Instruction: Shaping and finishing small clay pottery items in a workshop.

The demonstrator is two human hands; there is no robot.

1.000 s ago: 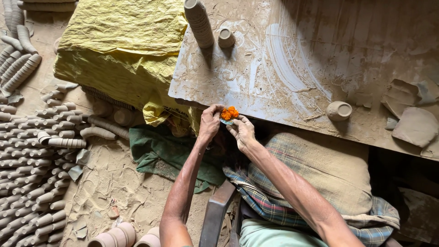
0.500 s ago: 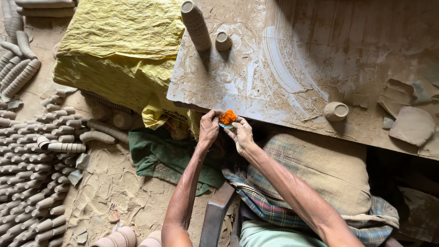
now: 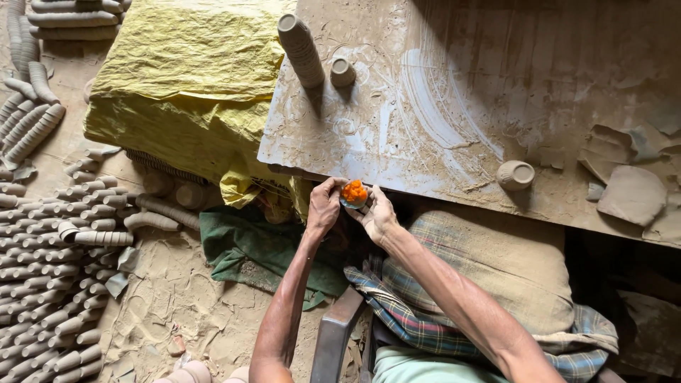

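A small orange lump (image 3: 354, 192) sits between my two hands at the near edge of the clay-smeared board (image 3: 440, 113). My left hand (image 3: 325, 207) curls around it from one side, fingers pinching it, and my right hand (image 3: 377, 214) cups it from the other, thumb pressed against it. Farther up the board stand a tall stack of clay cups (image 3: 301, 50) and a single cup (image 3: 342, 71) just beside it; another cup (image 3: 515, 174) lies off to the right. A yellow sheet (image 3: 184, 78) covers a heap on the left, above rows of stacked cups (image 3: 50, 284) on the floor
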